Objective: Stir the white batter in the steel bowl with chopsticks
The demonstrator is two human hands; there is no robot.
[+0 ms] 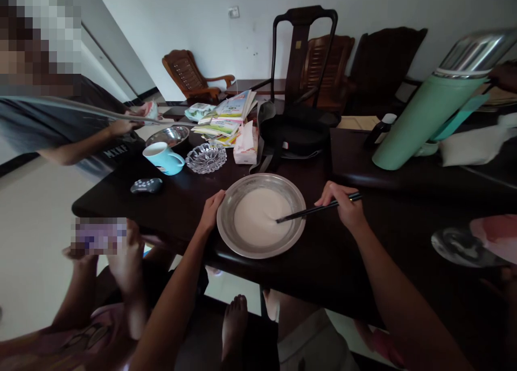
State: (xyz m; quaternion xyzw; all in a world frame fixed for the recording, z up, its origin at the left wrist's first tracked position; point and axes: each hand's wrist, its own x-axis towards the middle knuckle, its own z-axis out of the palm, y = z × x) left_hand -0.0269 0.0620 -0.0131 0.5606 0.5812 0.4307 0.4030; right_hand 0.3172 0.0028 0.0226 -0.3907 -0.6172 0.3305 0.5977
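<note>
A steel bowl (226,236) of white batter sits on the dark table (323,252) in front of me. My left hand (212,209) grips the bowl's left rim with curled fingers. My right hand (343,204) is closed on black chopsticks (311,212), whose tips dip into the batter near the bowl's right side.
A blue mug (163,158), glass ashtray (205,158), small steel bowl (167,137), tissue pack (246,142), books (226,115) and black bag (294,131) stand behind. A green thermos (428,112) lies at right. Another person sits at far left; a seated person's hands (121,247) hold something lower left.
</note>
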